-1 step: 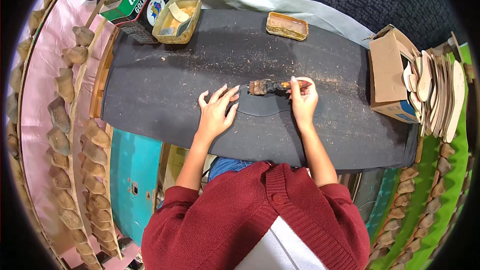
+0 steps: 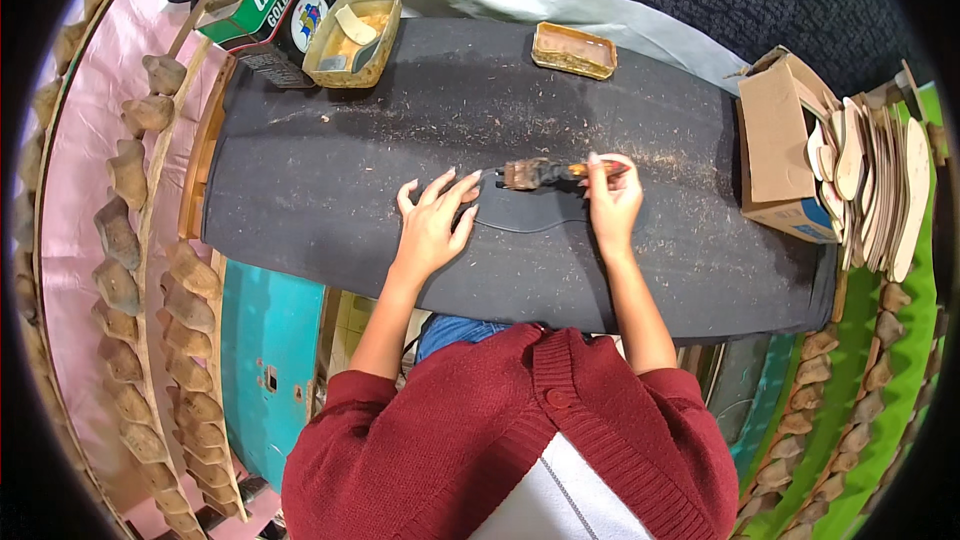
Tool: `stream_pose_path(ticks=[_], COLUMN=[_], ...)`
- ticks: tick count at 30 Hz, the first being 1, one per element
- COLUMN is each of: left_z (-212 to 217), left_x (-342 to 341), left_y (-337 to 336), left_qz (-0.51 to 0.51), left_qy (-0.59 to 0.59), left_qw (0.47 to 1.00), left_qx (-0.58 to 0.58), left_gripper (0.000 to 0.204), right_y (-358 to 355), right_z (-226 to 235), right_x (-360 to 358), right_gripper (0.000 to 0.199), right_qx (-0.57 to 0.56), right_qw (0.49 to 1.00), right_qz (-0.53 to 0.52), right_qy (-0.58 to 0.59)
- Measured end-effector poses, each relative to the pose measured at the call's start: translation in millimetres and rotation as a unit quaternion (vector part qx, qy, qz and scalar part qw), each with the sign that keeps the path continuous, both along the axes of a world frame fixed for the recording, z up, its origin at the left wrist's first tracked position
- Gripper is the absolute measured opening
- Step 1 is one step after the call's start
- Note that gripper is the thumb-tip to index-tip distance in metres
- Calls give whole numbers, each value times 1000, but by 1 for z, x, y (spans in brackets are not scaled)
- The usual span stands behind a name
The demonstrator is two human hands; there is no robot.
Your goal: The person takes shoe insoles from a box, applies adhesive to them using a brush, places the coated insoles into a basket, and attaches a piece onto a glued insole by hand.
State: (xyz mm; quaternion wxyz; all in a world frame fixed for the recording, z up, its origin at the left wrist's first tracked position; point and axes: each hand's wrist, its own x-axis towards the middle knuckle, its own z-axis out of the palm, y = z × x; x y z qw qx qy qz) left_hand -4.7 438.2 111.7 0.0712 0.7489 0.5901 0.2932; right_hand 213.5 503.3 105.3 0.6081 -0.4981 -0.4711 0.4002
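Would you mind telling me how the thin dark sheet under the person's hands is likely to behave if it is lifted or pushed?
The dark sheet looks thin and lies flat, so it would probably flex if lifted. Its curved edge barely stands out from the dark work surface, suggesting little weight. With the left hand pressing it, it may otherwise slide under the brush in the right hand.

Dark worktable [image 2: 330, 190] bears 2 tins [image 2: 352, 25], brush [image 2: 540, 174], box [image 2: 780, 145].
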Motion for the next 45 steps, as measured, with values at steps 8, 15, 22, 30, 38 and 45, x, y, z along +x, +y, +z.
stream_pose_path(ticks=[8,15,22,30,38,45], left_z=[0,-2,2,0,1,1], left_x=[-20,-26,-32,-31,-31,-30], left_y=[19,27,30,29,29,27], left_qz=[-99,-98,-144,-145,-147,-151], left_qy=[2,-60,-56,-82,-95,-90], left_qw=[995,993,988,986,985,984], left_qx=[13,11,3,11,3,-17], left_gripper=[39,37,36,38,41,45], right_y=[-18,-23,-9,-17,-21,-7], right_z=[21,43,27,39,58,41], right_x=[57,36,-27,25,26,-30], right_gripper=[11,11,11,9,9,9], right_qx=[-31,-2,3,53,63,48], right_qw=[994,994,996,983,966,988], right_qz=[-101,-88,17,-76,-104,8], right_qy=[-43,-62,-85,-161,-228,-144])
